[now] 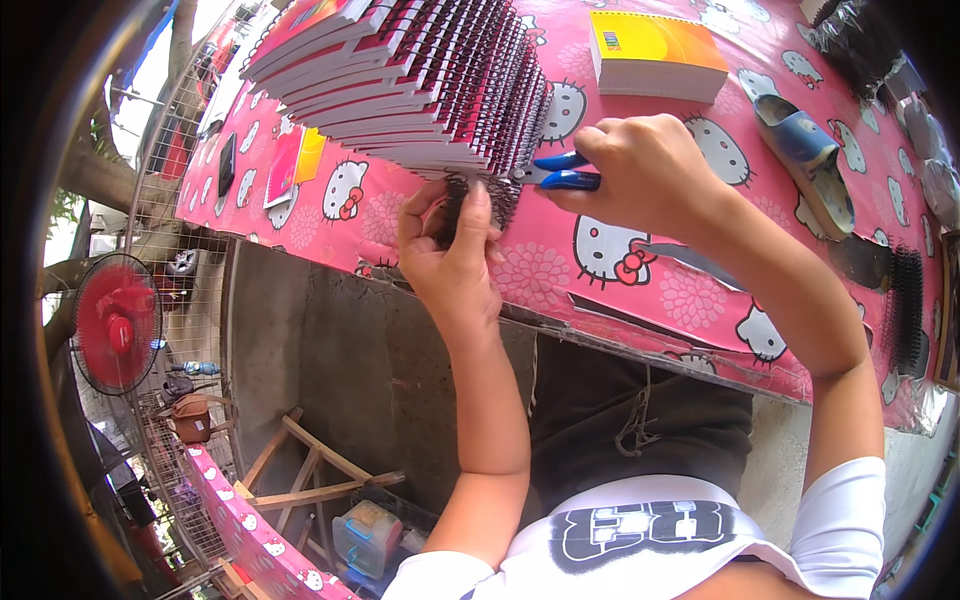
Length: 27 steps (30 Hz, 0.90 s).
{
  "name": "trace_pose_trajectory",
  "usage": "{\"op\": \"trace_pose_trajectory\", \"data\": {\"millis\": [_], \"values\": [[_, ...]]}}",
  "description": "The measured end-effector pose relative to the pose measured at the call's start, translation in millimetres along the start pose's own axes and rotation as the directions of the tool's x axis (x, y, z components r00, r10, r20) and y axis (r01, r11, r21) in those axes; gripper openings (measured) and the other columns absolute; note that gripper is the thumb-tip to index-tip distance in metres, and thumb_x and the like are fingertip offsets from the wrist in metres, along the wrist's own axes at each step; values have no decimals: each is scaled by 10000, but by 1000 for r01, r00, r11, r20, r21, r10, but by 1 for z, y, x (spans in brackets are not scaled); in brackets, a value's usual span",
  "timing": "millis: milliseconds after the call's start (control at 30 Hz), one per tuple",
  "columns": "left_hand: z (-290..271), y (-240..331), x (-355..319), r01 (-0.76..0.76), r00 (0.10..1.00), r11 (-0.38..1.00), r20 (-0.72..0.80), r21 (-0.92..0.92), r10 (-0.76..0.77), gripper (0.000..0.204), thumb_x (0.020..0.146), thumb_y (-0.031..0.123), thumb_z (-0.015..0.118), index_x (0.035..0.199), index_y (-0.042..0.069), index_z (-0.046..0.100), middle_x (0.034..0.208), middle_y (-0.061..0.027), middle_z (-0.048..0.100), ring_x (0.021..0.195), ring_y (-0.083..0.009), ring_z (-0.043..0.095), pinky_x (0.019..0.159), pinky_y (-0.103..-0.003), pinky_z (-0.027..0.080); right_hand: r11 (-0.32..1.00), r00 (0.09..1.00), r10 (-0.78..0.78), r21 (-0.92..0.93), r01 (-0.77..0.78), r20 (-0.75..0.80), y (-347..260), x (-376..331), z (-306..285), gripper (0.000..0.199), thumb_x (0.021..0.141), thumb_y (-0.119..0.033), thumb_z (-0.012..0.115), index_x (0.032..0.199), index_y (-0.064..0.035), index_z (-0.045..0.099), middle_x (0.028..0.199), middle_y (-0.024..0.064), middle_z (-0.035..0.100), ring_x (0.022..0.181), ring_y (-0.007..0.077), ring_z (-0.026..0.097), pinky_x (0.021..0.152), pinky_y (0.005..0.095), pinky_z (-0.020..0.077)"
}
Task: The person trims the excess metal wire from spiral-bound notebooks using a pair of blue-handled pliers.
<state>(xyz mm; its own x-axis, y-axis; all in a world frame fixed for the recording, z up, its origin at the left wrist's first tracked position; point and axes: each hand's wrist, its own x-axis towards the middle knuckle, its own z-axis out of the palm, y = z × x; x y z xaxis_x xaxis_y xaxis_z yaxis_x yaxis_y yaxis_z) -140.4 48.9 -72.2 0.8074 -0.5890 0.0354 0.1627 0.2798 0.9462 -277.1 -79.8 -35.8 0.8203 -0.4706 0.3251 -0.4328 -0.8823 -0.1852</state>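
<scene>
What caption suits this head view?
Left hand steadies black wire binding while right hand works blue-handled cutters.

A fanned stack of red-covered spiral-bound notebooks (400, 80) lies on the pink cat-patterned tablecloth (640, 290). Right of it lies a thick yellow-orange paper pad (655, 55); further right, a blue rubber sandal (805, 160).
</scene>
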Motion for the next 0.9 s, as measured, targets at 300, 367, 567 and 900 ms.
{"op": "trace_pose_trajectory", "data": {"millis": [300, 367, 567, 900], "values": [[4, 4, -1, 61, 998, 991, -8, 115, -61, 400, 785, 78, 779, 1093, 2, 535, 804, -70, 619, 547, -94, 540, 376, -202, 376, 989, 957, -135, -97, 113, -258, 9, -1, 13, 445, 731, -469, 720, 691, -33, 644, 644, 97, 639, 602, 278, 663, 558, 384, 525], [3, 1, 2, 38, 999, 989, -14, 143, -36, 409, 776, 80, 789, 1086, 1, 535, 810, -74, 622, 549, -93, 539, 376, -200, 374, 1000, 997, 0, 15, 1, -73, 3, -2, 12, 433, 740, -453, 711, 689, -27, 647, 591, 115, 627, 575, 278, 659, 547, 379, 526], [-13, 6, 6, 132, 991, 982, -2, 135, -133, 469, 757, 79, 805, 1130, -6, 534, 833, -80, 637, 543, -83, 533, 384, -194, 373, 999, 998, 4, -54, -8, -66, 10, -17, 10, 441, 751, -457, 716, 762, -21, 648, 694, 128, 646, 682, 271, 667, 619, 380, 520], [-10, 5, 7, 17, 998, 937, 49, 350, -36, 518, 729, 120, 836, 1142, 9, 543, 843, -74, 645, 555, -65, 526, 403, -185, 362, 981, 918, 188, -23, -193, 350, -7, 1, -2, 466, 759, -482, 706, 828, -25, 645, 792, 136, 647, 791, 258, 653, 717, 374, 506]]}}
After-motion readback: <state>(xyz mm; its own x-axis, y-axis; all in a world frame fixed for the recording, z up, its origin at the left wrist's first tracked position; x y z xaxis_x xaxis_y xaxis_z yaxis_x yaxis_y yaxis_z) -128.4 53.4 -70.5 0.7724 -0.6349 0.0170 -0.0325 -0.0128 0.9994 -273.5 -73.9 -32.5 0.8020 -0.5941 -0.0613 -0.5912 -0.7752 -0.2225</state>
